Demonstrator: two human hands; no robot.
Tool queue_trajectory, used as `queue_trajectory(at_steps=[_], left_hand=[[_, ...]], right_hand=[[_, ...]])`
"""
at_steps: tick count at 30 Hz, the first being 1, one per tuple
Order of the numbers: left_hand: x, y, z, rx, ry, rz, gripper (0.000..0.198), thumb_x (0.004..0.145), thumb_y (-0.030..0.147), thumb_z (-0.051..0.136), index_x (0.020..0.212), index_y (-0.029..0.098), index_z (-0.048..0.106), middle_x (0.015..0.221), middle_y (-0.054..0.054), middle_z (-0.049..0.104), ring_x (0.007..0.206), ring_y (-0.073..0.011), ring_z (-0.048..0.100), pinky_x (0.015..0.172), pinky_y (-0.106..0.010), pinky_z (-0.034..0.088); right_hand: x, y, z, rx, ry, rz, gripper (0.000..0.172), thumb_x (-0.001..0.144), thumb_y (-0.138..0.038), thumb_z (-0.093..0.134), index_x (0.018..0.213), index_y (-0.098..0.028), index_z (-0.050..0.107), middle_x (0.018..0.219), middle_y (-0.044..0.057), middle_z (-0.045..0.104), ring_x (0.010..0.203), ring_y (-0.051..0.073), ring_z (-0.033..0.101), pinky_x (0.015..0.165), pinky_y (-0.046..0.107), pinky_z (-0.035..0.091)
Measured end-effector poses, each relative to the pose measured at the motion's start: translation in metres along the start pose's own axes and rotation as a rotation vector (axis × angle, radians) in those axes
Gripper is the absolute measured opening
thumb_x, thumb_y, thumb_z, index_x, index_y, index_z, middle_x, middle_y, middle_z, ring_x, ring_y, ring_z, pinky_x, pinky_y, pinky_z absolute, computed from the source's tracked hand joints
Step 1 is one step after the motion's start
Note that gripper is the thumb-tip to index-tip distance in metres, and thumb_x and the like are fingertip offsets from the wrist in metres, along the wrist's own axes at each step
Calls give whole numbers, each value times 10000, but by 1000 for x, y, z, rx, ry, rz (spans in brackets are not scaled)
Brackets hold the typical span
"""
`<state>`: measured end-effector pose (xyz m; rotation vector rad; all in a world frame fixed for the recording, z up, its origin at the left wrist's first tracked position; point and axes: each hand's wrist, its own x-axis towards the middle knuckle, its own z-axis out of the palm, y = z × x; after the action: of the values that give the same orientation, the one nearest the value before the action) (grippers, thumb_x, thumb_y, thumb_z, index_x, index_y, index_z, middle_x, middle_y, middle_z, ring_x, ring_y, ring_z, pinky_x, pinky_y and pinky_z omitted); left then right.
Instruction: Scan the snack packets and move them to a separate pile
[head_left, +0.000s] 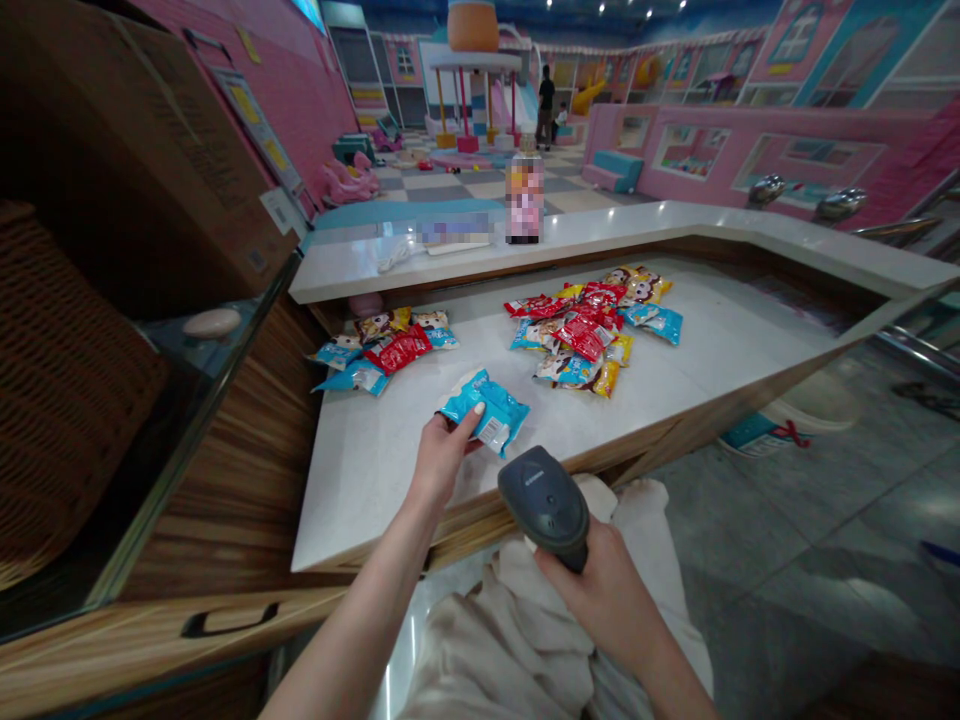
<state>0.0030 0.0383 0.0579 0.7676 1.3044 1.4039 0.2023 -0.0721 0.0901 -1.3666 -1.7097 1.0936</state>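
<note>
My left hand (448, 450) holds a blue snack bag (487, 405) above the white counter (360, 480), thumb on top, a barcode label facing up. My right hand (600, 585) is wrapped round the handle of a dark grey barcode scanner (544, 495), whose head is just below and right of the bag. Several blue, red and yellow snack bags lie in a small pile (397, 348) at the left of the counter. A larger pile of similar bags (589, 332) lies at the centre right.
A raised white ledge (600, 232) runs behind the counter, bearing a blurred bottle (525, 200) and a blurred box (454, 232). At the left stand a cardboard box (142, 130) and a wicker basket (67, 390). A bucket (787, 420) is on the floor at right. People stand far back.
</note>
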Motion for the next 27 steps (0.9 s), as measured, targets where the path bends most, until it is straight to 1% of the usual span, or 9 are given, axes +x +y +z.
queue_trajectory(at_steps=[7, 9, 12, 15, 17, 19, 22, 25, 27], left_hand=[[15, -4, 11, -39, -20, 31, 439, 747, 427, 771, 1059, 136, 668, 1085, -125, 742, 932, -246, 714, 853, -421, 578], [28, -3, 23, 69, 5, 204, 426, 771, 416, 745, 1078, 133, 656, 1103, -129, 733, 981, -258, 703, 904, -435, 557], [51, 8, 52, 283, -43, 602, 407, 856, 355, 659, 1207, 155, 615, 1234, -127, 684, 1136, -256, 651, 1013, -426, 502], [77, 29, 96, 555, -176, 978, 435, 916, 242, 554, 1348, 199, 544, 1423, -109, 568, 1323, -236, 523, 1128, -424, 401], [97, 41, 128, 697, -252, 1125, 456, 929, 183, 488, 1384, 198, 522, 1509, -111, 483, 1410, -228, 425, 1178, -430, 329], [117, 47, 158, 841, -311, 1146, 499, 926, 150, 449, 1420, 199, 497, 1566, -110, 406, 1463, -234, 344, 1212, -454, 252], [142, 43, 187, 1108, -425, 976, 589, 864, 203, 553, 1446, 150, 479, 1598, -160, 342, 1507, -324, 232, 1227, -556, 101], [150, 34, 190, 1231, -527, 821, 740, 794, 373, 679, 1461, 135, 460, 1616, -196, 282, 1511, -404, 163, 1197, -633, 27], [144, 31, 178, 1141, -490, 871, 749, 825, 417, 654, 1486, 151, 423, 1625, -180, 270, 1511, -380, 181, 1206, -605, 58]], right_hand=[[0, 10, -5, 7, 20, 15, 142, 797, -169, 607, 908, -174, 695, 814, 24, 731, 781, 215, 667, 733, 274, 490], [0, 12, -9, 18, 39, 21, 147, 802, -189, 601, 911, -169, 696, 822, 30, 734, 788, 219, 670, 738, 279, 498], [1, 15, -14, 20, 84, 29, 174, 805, -226, 590, 919, -150, 698, 803, 45, 732, 773, 228, 677, 716, 285, 510], [0, 19, -19, 3, 111, 34, 189, 802, -249, 592, 909, -137, 701, 772, 55, 730, 748, 235, 682, 687, 287, 519], [-1, 23, -22, -14, 127, 35, 169, 795, -248, 605, 883, -143, 705, 763, 55, 734, 741, 236, 685, 687, 287, 526], [-1, 28, -25, -34, 148, 42, 146, 786, -245, 619, 855, -152, 708, 752, 51, 737, 730, 238, 687, 689, 288, 532], [-2, 34, -28, -42, 175, 63, 154, 781, -269, 630, 844, -156, 715, 751, 55, 745, 718, 244, 689, 683, 294, 542], [-2, 37, -30, -30, 183, 101, 190, 797, -306, 624, 864, -151, 710, 747, 55, 745, 705, 241, 684, 676, 297, 546], [-2, 37, -29, -29, 170, 111, 201, 809, -324, 619, 862, -149, 702, 737, 55, 741, 706, 241, 684, 677, 299, 546]])
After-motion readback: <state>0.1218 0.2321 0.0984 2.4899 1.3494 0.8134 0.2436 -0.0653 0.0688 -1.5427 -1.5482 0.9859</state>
